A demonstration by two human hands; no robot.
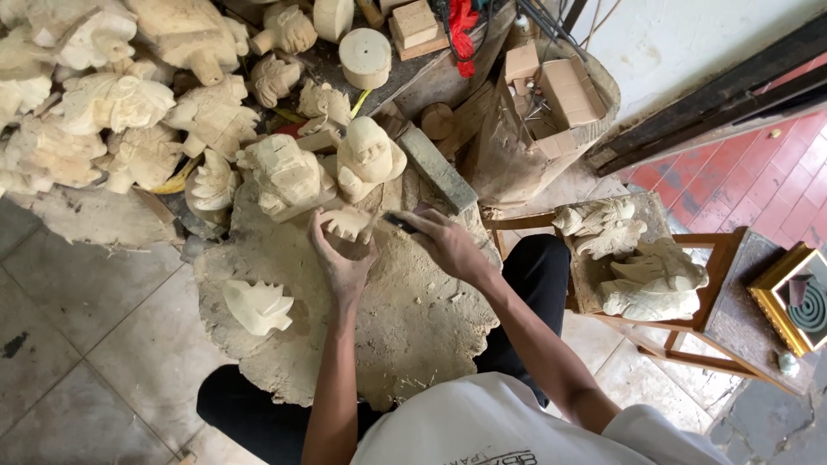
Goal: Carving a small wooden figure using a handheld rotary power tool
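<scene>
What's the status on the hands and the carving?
Left hand grips small carving. Right hand holds dark tool to it. Larger carved figures crowd close behind.

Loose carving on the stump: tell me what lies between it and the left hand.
Head view: only bare, dusty stump top lies between the loose carving and the left hand.

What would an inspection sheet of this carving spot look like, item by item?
Surface: a broad, dusty wooden slab lying over the person's lap, with chips scattered on it.
Job's things: a small pale carving gripped in the left hand; a dark-handled tool in the right hand, its tip at the carving.
Clutter: a loose carved piece on the slab; a heap of rough carvings beyond it; a grey sharpening stone.
Fingers: both hands closed around what they hold.
Cables: dark cords near the top edge.
Surroundings: a wooden stool bearing finished carvings; red floor tiles.
</scene>
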